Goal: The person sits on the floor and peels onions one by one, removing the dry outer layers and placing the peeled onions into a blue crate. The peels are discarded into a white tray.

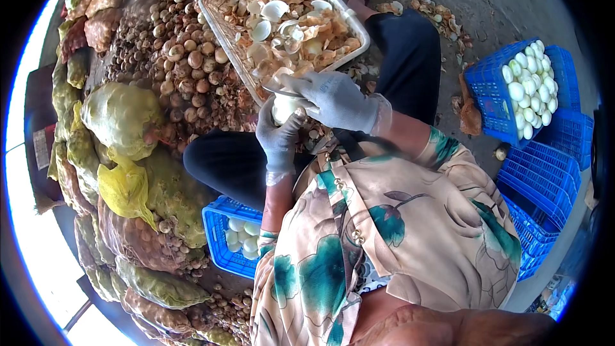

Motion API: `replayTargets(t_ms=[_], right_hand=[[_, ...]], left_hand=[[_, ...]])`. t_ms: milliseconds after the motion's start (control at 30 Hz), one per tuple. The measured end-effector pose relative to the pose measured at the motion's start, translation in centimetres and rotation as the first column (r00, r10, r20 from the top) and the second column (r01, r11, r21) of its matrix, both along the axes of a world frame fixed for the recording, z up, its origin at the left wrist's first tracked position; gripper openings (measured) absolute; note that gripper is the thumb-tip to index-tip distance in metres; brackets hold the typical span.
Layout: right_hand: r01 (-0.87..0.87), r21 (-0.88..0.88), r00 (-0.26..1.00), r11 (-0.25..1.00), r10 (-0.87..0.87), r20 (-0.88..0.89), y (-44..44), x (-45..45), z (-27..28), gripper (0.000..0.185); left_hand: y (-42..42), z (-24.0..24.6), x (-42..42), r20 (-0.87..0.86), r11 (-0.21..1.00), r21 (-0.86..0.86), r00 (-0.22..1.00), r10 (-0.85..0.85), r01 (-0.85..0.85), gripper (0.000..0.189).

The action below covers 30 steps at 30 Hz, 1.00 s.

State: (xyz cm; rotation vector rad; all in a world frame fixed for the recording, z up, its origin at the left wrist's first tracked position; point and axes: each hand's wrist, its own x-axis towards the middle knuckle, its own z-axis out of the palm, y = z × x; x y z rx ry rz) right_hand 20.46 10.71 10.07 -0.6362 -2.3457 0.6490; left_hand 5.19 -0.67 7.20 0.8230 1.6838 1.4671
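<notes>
A white peeled onion [284,108] is gripped in my left hand [278,129], which wears a grey glove. My right hand [336,100], gloved in grey too, is closed on a knife [282,92] whose thin blade lies across the top of the onion. The right fingers reach over the blade, so its handle is mostly hidden. Just beyond both hands stands a white plastic crate [353,18] heaped with onion skins [307,33], brown dry ones and pale outer layers.
Unpeeled onions [194,60] cover the floor at left, beside filled mesh sacks [122,115]. A blue crate [230,262] with peeled onions sits near my left elbow. At right stand a blue crate [485,101] full of peeled onions and stacked blue crates [538,182]. Skins litter the floor.
</notes>
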Motion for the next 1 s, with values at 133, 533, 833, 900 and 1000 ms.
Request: replayTargets(t_ms=[133, 533, 833, 900, 1000], right_hand=[[-0.033, 0.008, 0.999, 0.999, 0.033, -0.009, 0.0, -0.2, 0.1, 0.045], [0.168, -0.602, 0.968, 0.780, -0.248, -0.051, 2.9, -0.4, -6.7, 0.020], [-0.473, -0.873, 0.846, -0.116, -0.337, -0.413, 1.6, 1.3, 1.0, 0.033], [-0.459, -0.888, 0.854, -0.037, -0.292, -0.429, 1.6, 1.6, 1.0, 0.032], [-0.596, -0.728, 0.793, -0.338, -0.387, -0.470, 2.4, 2.2, -0.2, 0.034]], left_hand=[[-0.3, -0.1, -0.3, -0.018, 0.999, -0.021, 0.999, -0.034, 0.034, 0.072], [0.5, -0.9, 0.9, 0.771, 0.976, 0.192, 0.601, -0.212, 0.098, 0.080], [0.8, -1.7, 0.1, 0.622, 0.964, 0.114, 0.740, -0.256, 0.239, 0.097], [1.3, -0.6, -0.1, 0.436, 0.964, 0.014, 0.866, -0.244, 0.264, 0.098], [1.3, -0.6, 0.2, 0.534, 0.963, 0.136, 0.802, -0.267, 0.231, 0.088]])
